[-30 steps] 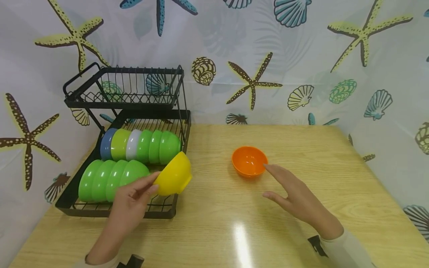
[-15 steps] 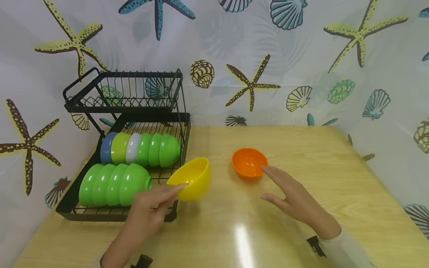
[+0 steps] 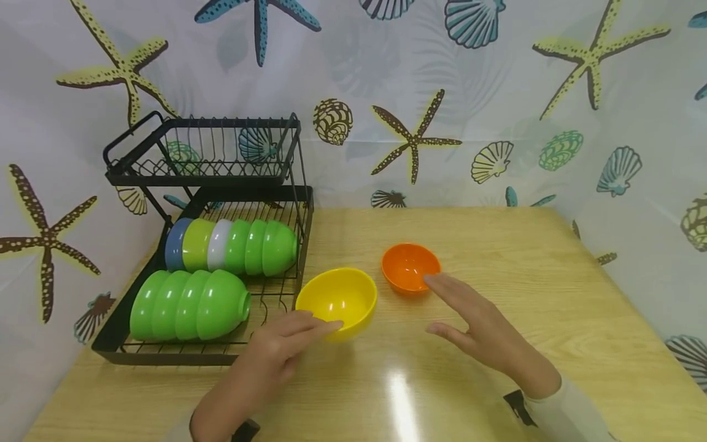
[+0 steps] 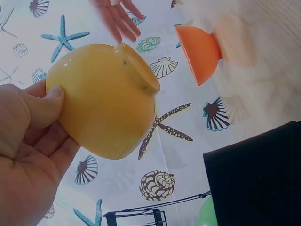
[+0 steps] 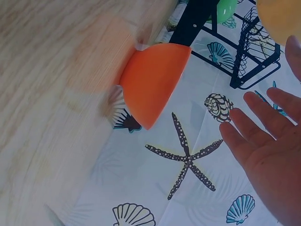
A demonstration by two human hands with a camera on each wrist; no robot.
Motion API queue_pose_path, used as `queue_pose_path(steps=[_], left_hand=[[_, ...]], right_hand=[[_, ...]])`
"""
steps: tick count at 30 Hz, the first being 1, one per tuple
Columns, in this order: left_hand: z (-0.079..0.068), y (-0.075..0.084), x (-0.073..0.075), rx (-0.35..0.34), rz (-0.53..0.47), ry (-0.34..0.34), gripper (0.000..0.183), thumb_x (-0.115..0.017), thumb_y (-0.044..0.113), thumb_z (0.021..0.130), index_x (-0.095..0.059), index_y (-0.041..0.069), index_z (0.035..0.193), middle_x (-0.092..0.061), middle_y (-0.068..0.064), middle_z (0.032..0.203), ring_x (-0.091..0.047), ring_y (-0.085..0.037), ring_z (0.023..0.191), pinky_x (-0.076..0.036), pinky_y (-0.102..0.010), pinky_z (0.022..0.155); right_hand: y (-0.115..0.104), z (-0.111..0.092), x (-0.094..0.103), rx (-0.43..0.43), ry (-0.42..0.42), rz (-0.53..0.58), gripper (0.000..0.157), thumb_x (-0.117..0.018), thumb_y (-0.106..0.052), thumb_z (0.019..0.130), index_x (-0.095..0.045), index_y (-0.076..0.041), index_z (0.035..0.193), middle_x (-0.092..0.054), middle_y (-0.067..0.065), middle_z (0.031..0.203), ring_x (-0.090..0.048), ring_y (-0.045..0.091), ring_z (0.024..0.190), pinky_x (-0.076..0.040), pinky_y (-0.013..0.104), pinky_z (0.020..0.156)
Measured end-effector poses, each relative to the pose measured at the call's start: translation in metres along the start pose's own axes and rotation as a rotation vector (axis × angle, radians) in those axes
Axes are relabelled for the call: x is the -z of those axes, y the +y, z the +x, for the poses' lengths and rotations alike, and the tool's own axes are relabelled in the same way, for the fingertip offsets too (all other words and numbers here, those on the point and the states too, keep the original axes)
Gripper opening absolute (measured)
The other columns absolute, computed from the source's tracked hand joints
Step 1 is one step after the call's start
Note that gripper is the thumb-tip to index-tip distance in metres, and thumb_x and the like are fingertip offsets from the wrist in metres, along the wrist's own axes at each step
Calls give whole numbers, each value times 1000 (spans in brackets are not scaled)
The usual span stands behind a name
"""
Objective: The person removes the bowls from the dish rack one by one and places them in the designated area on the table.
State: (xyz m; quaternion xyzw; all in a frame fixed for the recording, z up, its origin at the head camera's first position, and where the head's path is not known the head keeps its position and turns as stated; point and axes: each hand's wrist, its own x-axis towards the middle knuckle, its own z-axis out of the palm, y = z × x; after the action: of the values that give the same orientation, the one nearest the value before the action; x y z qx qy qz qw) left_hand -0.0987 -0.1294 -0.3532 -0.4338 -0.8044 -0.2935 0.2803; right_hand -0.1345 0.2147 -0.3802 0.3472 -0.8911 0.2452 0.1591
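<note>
My left hand (image 3: 282,350) pinches the near rim of a yellow bowl (image 3: 337,301), held above the table just right of the rack's front corner. In the left wrist view the thumb lies on the outer wall of this yellow bowl (image 4: 101,101), fingers on the other side of the rim. An orange bowl (image 3: 410,268) stands upright on the table, behind and to the right of the yellow one. Close to it hovers my right hand (image 3: 480,325), fingers straight and thumb apart, holding nothing. The right wrist view shows a gap between this hand (image 5: 268,155) and the orange bowl (image 5: 153,80).
A black two-tier dish rack (image 3: 204,359) stands at the left. Its lower tier bears green bowls (image 3: 212,305) in front and a row of blue, yellow-green, white and green bowls behind. A patterned cloth (image 3: 353,73) hangs behind the wooden table (image 3: 497,258).
My left hand has carried the yellow bowl rightward from the rack's front, turning it from tilted on its side to mouth upward. The right hand has shifted only slightly; the orange bowl stays put.
</note>
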Motion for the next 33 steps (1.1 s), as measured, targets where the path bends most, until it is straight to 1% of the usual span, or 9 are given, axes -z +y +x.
queue_pose_path(steps=[2,5,10,13,17,19,24,29,33], left_hand=[[1,1,-2,-27,7,-15,71,-58,-28,56,-71,11,114,-69,-1,99,-64,-17,89,-54,-23,80],[2,2,-6,-67,24,-24,62,-59,-23,64,-71,11,114,-68,0,99,-63,-15,89,-53,-20,82],[4,2,-10,-110,62,-63,52,-61,-16,72,-70,10,116,-68,-1,103,-62,-17,95,-52,-24,90],[5,1,-13,-99,81,-121,56,-63,-18,71,-68,11,118,-67,0,106,-60,-16,99,-50,-27,95],[8,0,-16,-97,79,-154,56,-68,-17,70,-68,12,119,-68,2,106,-60,-15,99,-48,-26,97],[10,0,-18,-108,76,-152,56,-70,-16,70,-69,11,118,-68,2,105,-60,-14,98,-48,-25,96],[17,-1,-23,-169,112,-135,57,-69,-17,66,-69,10,117,-68,2,103,-61,-14,96,-49,-24,94],[17,-1,-27,-201,146,-131,56,-70,-14,66,-69,10,116,-68,3,102,-61,-14,94,-49,-23,93],[19,-1,-31,-204,130,-146,61,-70,-16,63,-68,10,118,-68,2,105,-61,-14,98,-48,-24,96]], right_hand=[[-1,0,0,8,-7,11,75,-76,-22,82,-40,-10,146,-42,7,148,-42,31,133,-36,39,110],[-3,0,1,22,-16,22,76,-76,-23,82,-39,-9,146,-41,7,149,-40,30,134,-29,29,114],[-8,1,-1,63,-10,11,72,-72,-31,85,-40,-9,146,-43,9,147,-39,30,136,-24,24,115],[-13,2,-1,102,14,5,68,-66,-37,89,-41,-8,145,-43,11,147,-38,29,136,-23,23,115],[-22,5,-1,161,48,15,64,-60,-40,92,-43,-6,144,-44,12,146,-39,29,135,-22,23,115],[-25,7,0,181,59,22,63,-57,-42,94,-44,-5,143,-44,12,146,-39,29,135,-23,23,115],[-32,8,0,233,98,15,60,-51,-44,96,-48,-2,139,-47,13,143,-41,29,133,-26,23,114],[-37,10,-3,262,88,8,58,-56,-40,95,-49,-2,138,-48,14,141,-42,30,133,-26,25,115],[-39,11,-3,281,106,-3,55,-60,-37,93,-52,-2,135,-51,14,138,-45,30,130,-27,26,114]])
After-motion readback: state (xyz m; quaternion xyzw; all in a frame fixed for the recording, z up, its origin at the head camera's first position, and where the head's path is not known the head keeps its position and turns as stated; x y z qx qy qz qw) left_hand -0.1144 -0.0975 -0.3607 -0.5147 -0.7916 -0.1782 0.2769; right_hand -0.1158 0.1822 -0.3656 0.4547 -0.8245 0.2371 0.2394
